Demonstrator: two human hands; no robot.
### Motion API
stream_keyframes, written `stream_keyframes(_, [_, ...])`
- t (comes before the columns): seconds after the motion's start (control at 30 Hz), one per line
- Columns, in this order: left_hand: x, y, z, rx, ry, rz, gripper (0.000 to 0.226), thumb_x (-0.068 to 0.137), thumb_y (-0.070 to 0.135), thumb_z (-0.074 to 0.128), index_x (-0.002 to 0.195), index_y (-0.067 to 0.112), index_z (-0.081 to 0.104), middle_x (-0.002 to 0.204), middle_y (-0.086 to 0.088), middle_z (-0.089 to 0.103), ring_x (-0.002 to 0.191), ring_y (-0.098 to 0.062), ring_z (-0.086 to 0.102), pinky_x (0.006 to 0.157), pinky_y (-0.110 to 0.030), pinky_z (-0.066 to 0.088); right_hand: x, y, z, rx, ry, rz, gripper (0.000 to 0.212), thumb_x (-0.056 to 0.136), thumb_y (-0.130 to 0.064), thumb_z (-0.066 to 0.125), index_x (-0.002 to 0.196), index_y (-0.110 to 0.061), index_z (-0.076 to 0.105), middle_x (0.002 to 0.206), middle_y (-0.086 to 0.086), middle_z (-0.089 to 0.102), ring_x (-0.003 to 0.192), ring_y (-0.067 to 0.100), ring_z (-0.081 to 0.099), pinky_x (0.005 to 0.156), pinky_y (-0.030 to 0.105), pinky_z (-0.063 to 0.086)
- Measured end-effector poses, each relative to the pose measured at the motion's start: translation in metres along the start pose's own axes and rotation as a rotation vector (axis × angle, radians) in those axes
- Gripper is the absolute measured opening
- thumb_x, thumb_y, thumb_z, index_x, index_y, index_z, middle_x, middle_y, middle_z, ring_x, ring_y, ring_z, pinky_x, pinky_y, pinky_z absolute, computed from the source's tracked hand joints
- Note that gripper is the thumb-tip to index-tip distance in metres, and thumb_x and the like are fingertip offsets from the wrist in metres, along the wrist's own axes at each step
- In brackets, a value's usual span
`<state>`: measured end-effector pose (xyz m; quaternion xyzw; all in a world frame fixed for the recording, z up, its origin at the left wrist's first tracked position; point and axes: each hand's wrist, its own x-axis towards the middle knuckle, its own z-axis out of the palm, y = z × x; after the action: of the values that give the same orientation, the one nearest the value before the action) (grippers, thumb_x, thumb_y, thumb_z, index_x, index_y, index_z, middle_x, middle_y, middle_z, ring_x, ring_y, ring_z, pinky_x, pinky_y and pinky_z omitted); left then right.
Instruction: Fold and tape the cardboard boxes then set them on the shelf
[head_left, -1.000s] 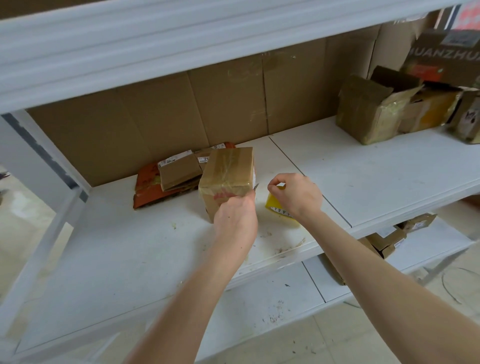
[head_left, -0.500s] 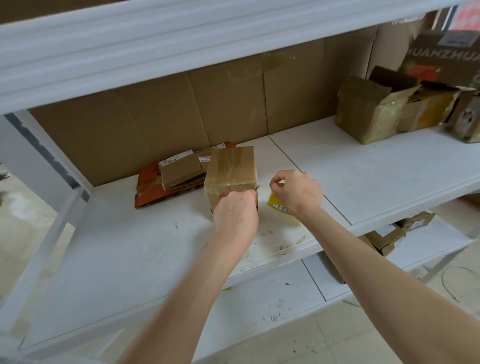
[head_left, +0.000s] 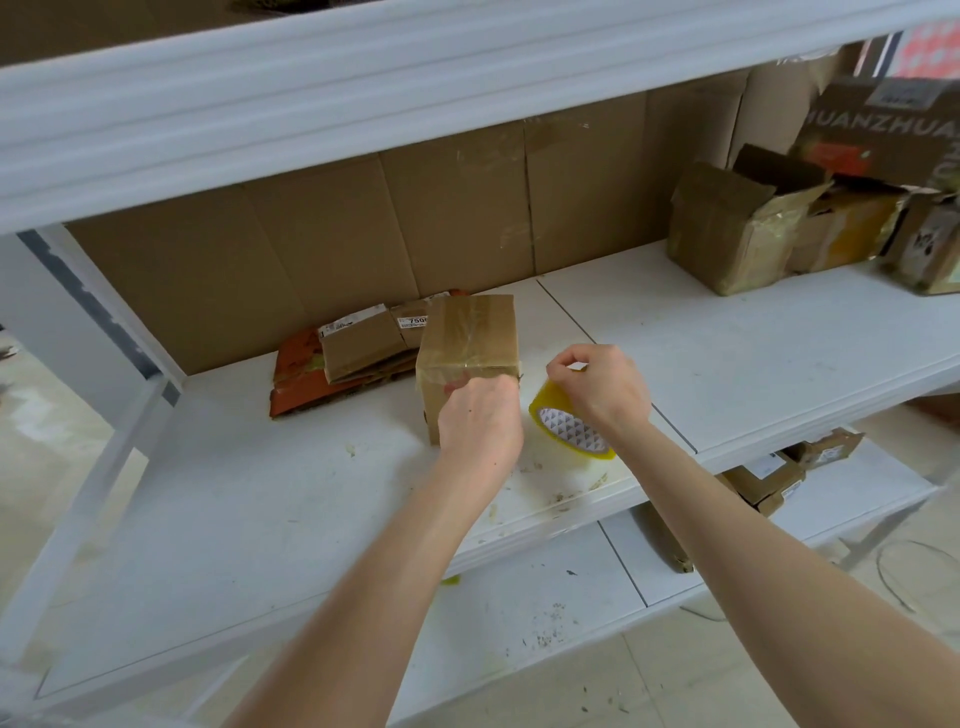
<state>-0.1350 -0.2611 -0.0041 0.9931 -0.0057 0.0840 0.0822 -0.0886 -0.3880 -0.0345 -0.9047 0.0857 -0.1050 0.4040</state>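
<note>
1. Now the left hand (head_left: 480, 423) has its fingers curled against the near top edge of the small brown cardboard box (head_left: 470, 332), holding it steady. Whether they also pinch a tape end there is hidden from us.
2. The right hand (head_left: 597, 387) pinches thumb and forefinger together and carries the yellow tape roll (head_left: 571, 434) tilted under its palm, just right of the box.
3. We judge the box light and stiff along its edges, but slick where clear tape covers it. We would grip it across opposite side walls, near the corners.
4. It stands upright on the white shelf board (head_left: 260, 493), one face toward us. It is close to cubic, so we see no marked long axis, and its top tape seam runs front to back.
5. Flattened cardboard pieces (head_left: 358, 343) lie just behind it, to the left.
</note>
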Motion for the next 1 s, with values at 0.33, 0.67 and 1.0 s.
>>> stream_keyframes(0.33, [0.007, -0.005, 0.006, -0.019, 0.000, -0.045, 0.038, 0.090, -0.003, 0.046, 0.120, 0.016, 0.060, 0.105, -0.012, 0.063, 0.096, -0.033, 0.060, 0.064, -0.034, 0.043, -0.009, -0.005, -0.004, -0.105, 0.057, -0.064, 0.015, 0.091, -0.035, 0.051, 0.088, -0.034, 0.065, 0.083, -0.003, 0.061, 0.074, 0.021, 0.057, 0.062, 0.031, 0.054])
stream_keyframes(0.67, [-0.005, -0.024, 0.029, -0.052, 0.048, 0.042, 0.033, 0.091, 0.000, 0.042, 0.119, 0.016, 0.042, 0.070, -0.001, 0.050, 0.062, -0.027, 0.050, 0.048, -0.031, 0.030, -0.006, 0.009, -0.003, 0.140, 0.043, -0.002, 0.010, 0.091, -0.036, 0.055, 0.090, -0.032, 0.064, 0.093, -0.004, 0.060, 0.084, 0.018, 0.056, 0.060, 0.027, 0.047])
stream_keyframes(1.0, [-0.022, -0.053, 0.059, -0.133, -0.079, -0.040, 0.021, 0.095, 0.006, 0.044, 0.110, 0.020, 0.043, 0.082, -0.002, 0.057, 0.071, -0.024, 0.052, 0.058, -0.034, 0.039, -0.004, 0.017, 0.007, 0.220, 0.044, 0.031, 0.006, 0.092, -0.037, 0.058, 0.087, -0.035, 0.061, 0.091, -0.007, 0.059, 0.079, 0.013, 0.055, 0.064, 0.029, 0.051])
